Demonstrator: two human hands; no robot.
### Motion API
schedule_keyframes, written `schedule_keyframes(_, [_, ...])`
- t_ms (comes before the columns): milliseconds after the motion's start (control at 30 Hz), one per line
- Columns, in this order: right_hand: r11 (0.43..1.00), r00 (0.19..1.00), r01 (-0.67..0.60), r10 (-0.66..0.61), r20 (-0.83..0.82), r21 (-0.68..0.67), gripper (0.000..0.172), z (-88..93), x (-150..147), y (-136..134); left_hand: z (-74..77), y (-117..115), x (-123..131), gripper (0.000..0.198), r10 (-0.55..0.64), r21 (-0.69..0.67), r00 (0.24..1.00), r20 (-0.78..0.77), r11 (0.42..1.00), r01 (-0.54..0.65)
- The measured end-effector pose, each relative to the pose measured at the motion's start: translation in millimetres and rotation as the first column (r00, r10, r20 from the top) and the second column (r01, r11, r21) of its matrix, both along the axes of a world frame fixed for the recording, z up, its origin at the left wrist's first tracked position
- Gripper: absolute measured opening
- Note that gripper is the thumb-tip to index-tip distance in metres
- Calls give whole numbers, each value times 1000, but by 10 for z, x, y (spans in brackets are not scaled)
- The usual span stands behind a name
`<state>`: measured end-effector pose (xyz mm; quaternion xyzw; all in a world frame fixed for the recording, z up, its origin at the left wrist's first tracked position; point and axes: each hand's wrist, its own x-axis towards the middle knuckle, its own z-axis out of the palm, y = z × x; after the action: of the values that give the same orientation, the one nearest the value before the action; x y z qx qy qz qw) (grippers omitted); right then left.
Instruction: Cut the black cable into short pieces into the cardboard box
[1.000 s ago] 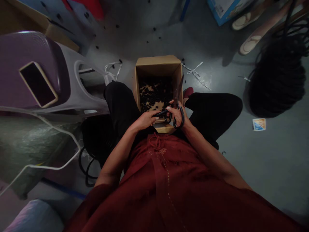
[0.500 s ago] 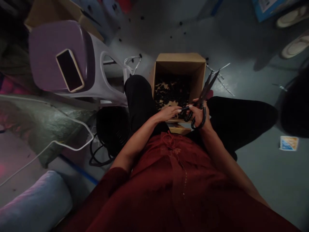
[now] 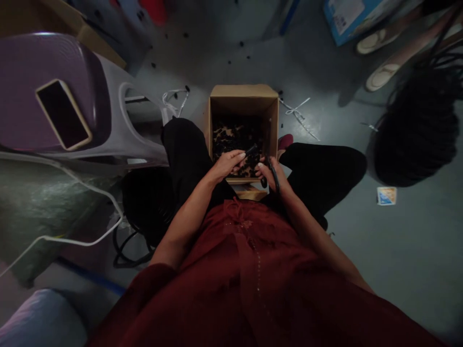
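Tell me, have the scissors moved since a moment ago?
Yes. The scissors in the right hand swung left: their blades, earlier spread beyond the cardboard box at its right wall, now point just inside it.

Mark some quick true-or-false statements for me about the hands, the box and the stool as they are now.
1. The left hand holds a short black piece over the cardboard box. True.
2. The right hand is empty. False: it grips black scissors.
3. The cardboard box holds nothing. False: small black bits lie on its bottom.
4. A phone lies flat on the purple stool. True.
5. A small packet lies on the floor at the person's right. True.
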<state>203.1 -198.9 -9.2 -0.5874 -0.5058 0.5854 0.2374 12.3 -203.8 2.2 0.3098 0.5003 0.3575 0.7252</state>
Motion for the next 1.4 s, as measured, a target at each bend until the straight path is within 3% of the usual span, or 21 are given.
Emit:
schedule_keyframes(233, [972,987,-156,160,9,-178,40,22,189,-329,-8,-5,21,35,20,-16,1000,-23,1000,-20])
schedule_keyframes(567, [926,915,-361,375,149,-115,40,73,253,-327,34,8,12,33,-17,15,999,-41,1000,17])
schedule_keyframes(867, [912,891,-402,410,193,-79,50,17,310,-280,15,22,-25,35,-145,45,985,-95,988,150])
schedule_keyframes(1033, [902,882,-427,430,193,-57,57,72,288,-280,13,31,-39,35,-222,74,967,-125,970,232])
schedule_keyframes(1267, [918,885,-379,396,244,-115,46,121,230,-306,32,24,-27,36,-248,66,947,-202,962,266])
schedule_keyframes(1400, [935,895,-351,353,273,-60,37,102,195,-331,34,16,-24,37,-244,53,950,-194,965,259])
